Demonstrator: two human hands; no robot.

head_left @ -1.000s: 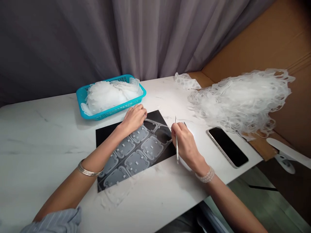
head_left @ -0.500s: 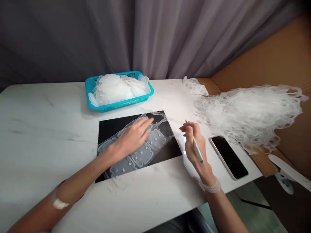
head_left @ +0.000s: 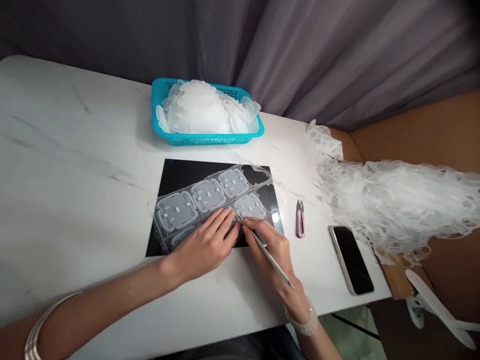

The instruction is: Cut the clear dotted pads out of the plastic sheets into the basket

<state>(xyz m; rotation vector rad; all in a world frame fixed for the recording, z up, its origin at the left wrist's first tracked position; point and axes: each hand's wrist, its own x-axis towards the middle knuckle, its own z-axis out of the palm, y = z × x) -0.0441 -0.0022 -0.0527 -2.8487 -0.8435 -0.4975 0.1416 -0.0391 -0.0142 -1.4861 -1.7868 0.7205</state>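
Note:
A clear plastic sheet [head_left: 209,194] with rounded, squarish patterned pieces lies on a black mat [head_left: 180,172]. Two openings show at its far right end. My left hand [head_left: 210,245] rests on the sheet's near side, fingers stretched out and pressing down. My right hand [head_left: 270,250] is closed around a slim, pale pen-like tool [head_left: 275,264]. Its tip meets the sheet beside my left fingertips, near the lower edge of a patterned piece. Whether the tool is a knife or tweezers I cannot tell. My fingers hide part of the sheet's near edge.
A turquoise basket [head_left: 210,137] heaped with white translucent pieces [head_left: 200,107] stands behind the mat. Pink thread snips [head_left: 300,220] and a phone [head_left: 351,260] lie to the right. Beyond them is a pile of cut-out plastic frames [head_left: 405,195] by a cardboard box [head_left: 423,127].
My right hand has moved left and down onto the sheet with the tool. The left hand has drawn nearer, uncovering the upper pieces. Pink snips now show, and the view has shifted.

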